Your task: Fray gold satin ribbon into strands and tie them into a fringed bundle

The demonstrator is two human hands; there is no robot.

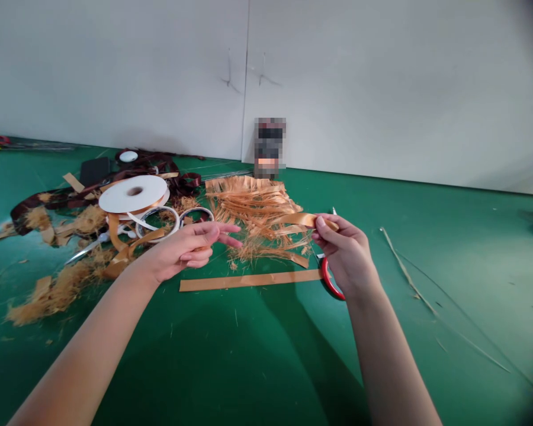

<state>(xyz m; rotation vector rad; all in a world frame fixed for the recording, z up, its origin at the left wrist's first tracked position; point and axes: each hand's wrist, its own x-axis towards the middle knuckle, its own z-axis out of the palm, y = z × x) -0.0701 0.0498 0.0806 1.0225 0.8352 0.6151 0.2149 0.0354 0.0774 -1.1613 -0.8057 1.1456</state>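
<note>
My right hand pinches a short golden-tan satin ribbon between thumb and fingers, its free end pointing left. My left hand hovers apart from that ribbon, index and middle fingers stretched out and the others curled; a small tan patch shows at its palm, too small to name. Behind and between the hands lies a pile of frayed tan ribbon strips. A flat tan ribbon strip lies on the green table below them. Scissors with a red handle are partly hidden by my right hand.
At the left are a white ribbon spool, white rings, frayed tan scraps, dark brown ribbon and a black object. A pixelated object stands against the grey wall. Thin stalks lie at the right.
</note>
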